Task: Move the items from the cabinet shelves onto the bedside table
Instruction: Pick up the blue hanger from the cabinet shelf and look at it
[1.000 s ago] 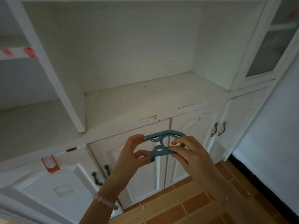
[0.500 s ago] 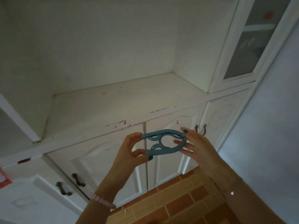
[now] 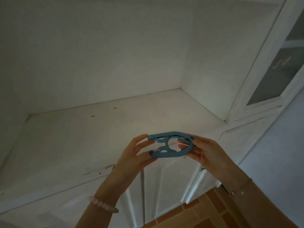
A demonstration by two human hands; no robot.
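Readable text: none.
Glass door pane [image 3: 269, 76]: pale mark, blurred, not legible.
Blue folding hanger [image 3: 171, 155]: no marking legible on its visible face.

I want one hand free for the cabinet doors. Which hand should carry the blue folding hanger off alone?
Probably the right hand: its fingers wrap the closed bend of the blue hanger. The left hand only pinches the two free ends.
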